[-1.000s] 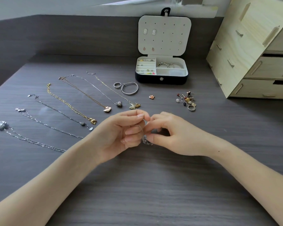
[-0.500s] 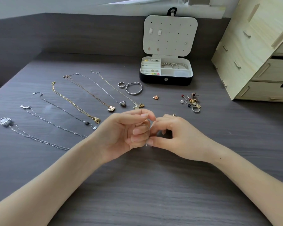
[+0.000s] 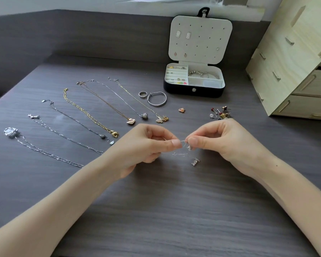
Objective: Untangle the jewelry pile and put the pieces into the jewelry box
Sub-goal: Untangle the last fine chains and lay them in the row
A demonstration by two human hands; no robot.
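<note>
left grip (image 3: 146, 145) and right grip (image 3: 222, 141) both clamped thumb-to-forefinger on a thin silver chain (image 3: 183, 143), held close over the bench (image 3: 174, 210); its slack and small charms (image 3: 195, 161) sit below, hanging or lying, can't tell; risk as I read it: hard pull apart tightens any knot or snaps a link; loose end could snag; laid-out necklaces (image 3: 115, 134) left of the grips; open jewelry box (image 3: 194, 90) well beyond; no readable writing or brand
</note>
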